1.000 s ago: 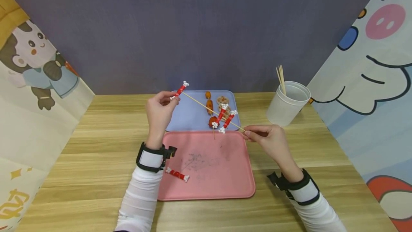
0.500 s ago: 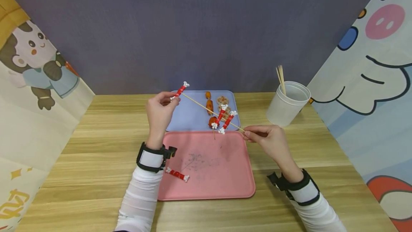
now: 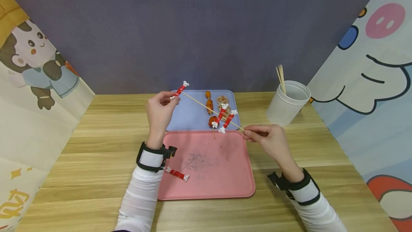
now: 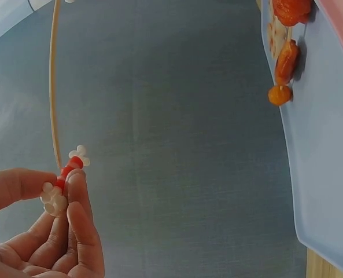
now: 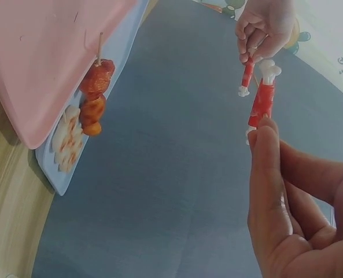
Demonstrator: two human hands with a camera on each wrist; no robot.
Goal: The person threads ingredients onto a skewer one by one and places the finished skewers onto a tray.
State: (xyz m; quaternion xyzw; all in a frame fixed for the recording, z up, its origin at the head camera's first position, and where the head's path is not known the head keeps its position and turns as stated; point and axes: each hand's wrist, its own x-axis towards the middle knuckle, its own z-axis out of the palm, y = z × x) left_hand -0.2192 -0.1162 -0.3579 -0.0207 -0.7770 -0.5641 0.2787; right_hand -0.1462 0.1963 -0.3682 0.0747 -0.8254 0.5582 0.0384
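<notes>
In the head view my left hand pinches a small red piece with white knobbed ends between thumb and fingers. My right hand pinches the lower end of a thin wooden skewer, which slants up to that piece. Two similar red-and-white pieces sit threaded on the skewer, a nearer one and another. The skewer's tip meets the red part in the left wrist view; whether it has gone in, I cannot tell. Another red-and-white piece lies on the pink tray.
Behind the pink tray, a blue tray holds a skewer of orange-brown food pieces and one of lotus root slices. At right stands a white tub with several wooden skewers. A dark grey wall rises behind.
</notes>
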